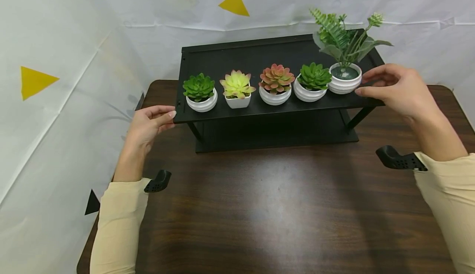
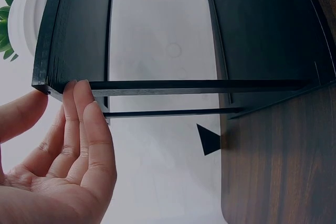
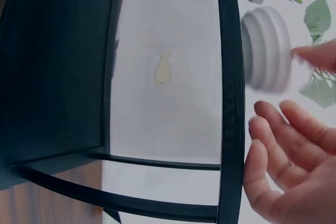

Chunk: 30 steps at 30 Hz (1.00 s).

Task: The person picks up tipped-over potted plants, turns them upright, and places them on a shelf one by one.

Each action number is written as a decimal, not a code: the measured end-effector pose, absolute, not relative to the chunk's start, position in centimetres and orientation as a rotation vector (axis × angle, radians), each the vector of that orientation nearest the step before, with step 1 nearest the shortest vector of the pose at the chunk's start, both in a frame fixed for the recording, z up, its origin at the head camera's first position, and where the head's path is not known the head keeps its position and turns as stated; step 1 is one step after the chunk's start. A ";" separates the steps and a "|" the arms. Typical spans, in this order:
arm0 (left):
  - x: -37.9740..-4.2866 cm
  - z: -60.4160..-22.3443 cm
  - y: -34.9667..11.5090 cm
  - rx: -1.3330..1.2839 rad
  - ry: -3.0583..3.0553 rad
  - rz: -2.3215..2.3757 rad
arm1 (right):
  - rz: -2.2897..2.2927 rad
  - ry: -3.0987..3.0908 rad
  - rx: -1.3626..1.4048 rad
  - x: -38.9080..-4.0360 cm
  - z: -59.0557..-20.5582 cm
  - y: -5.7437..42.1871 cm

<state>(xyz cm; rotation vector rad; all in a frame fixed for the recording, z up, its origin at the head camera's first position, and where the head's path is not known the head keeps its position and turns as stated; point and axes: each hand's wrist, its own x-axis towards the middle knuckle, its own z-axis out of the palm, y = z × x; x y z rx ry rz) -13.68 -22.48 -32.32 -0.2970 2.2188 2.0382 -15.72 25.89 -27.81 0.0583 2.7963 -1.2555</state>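
A black two-tier shelf [image 1: 245, 59] carries a row of potted plants. At its left front corner my left hand [image 1: 150, 123] grips the upper board; in the left wrist view the thumb is on the edge and the fingers underneath. My right hand [image 1: 402, 88] is at the right end, beside the white ribbed pot [image 3: 268, 51] of a tall leafy plant [image 1: 343, 43]. Its thumb touches that pot, while the other fingers, loosely bent, look apart from it. Leftward stand a green succulent [image 1: 314, 76], a reddish succulent [image 1: 276, 78], a yellow succulent [image 1: 237, 84] and another green succulent [image 1: 199, 87].
The shelf stands on a dark wooden table [image 1: 278, 208], its lower board [image 1: 259, 136] close to the tabletop. White sheeting [image 1: 167, 6] hangs behind and at the left, marked with yellow triangles [image 1: 235, 4] and a black triangle [image 1: 92, 203].
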 end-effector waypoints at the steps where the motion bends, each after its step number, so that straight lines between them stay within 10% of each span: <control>1: -13.7 -32.3 -22.5 -0.296 2.222 2.036 | -1.249 2.798 0.056 -15.7 -27.8 25.9; 30: -13.7 -32.4 -22.5 -0.289 2.197 2.067 | -1.113 2.696 0.196 -21.4 -24.0 23.4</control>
